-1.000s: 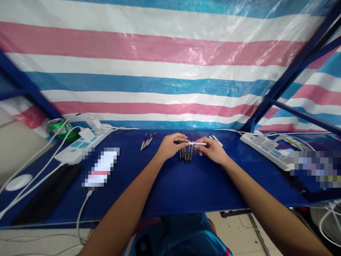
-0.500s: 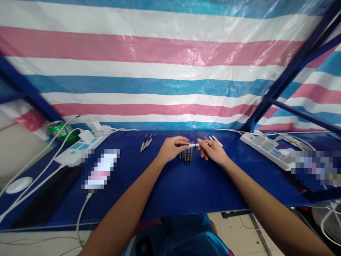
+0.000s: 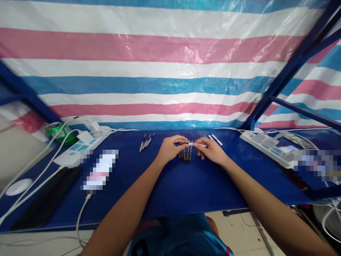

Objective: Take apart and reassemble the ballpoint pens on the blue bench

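Observation:
Both hands meet over the middle of the blue table [image 3: 170, 185], holding one pen between them. My left hand [image 3: 170, 147] pinches the pen's dark part [image 3: 183, 143]. My right hand [image 3: 210, 150] pinches its white barrel [image 3: 197, 144]; the two pieces line up end to end. Just below the hands lies a row of several dark pen parts [image 3: 185, 155]. Three more pens [image 3: 146, 142] lie to the left of my left hand. A few white barrels [image 3: 215, 139] lie behind my right hand.
At the left are a white power strip [image 3: 80, 147] with plugs and cables, a green can [image 3: 59, 130], a blurred phone [image 3: 99, 170] and a black pad [image 3: 45, 195]. Another power strip [image 3: 269, 147] lies at the right. A striped tarp forms the back wall.
The hands stay at the same spot. My right hand has slid a little along the white barrel and pinches it again close to the dark part.

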A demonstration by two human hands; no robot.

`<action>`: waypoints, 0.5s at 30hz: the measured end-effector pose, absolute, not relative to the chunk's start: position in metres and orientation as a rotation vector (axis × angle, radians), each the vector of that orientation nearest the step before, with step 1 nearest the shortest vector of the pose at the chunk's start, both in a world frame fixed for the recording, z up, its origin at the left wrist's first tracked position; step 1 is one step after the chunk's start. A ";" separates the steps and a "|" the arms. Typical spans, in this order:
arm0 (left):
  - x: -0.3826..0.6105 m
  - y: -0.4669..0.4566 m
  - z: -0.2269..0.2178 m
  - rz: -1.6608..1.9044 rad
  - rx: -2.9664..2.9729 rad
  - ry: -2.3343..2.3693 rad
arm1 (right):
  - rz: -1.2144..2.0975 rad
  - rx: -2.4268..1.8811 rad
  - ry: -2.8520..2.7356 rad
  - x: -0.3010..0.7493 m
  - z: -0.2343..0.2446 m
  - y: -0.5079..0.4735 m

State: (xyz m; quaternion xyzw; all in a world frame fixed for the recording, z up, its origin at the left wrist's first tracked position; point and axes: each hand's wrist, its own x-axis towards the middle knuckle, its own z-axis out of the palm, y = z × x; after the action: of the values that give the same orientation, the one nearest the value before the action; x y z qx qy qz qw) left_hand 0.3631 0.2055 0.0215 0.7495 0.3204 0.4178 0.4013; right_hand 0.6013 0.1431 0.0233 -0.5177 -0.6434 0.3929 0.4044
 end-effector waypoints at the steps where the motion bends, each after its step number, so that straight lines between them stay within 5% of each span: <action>1: 0.363 0.206 0.021 1.063 1.885 0.813 | 0.990 -1.249 -1.625 0.602 0.024 0.144; 15: 0.369 0.203 0.015 0.997 2.114 0.825 | 0.959 -1.259 -1.659 0.595 0.023 0.143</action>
State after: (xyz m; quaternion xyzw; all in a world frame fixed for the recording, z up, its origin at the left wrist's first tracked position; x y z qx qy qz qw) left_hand 0.3689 0.2034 0.0149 0.8064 0.3148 0.3803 0.3256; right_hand 0.5954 0.1429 0.0231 -0.5003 -0.6595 0.3811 0.4118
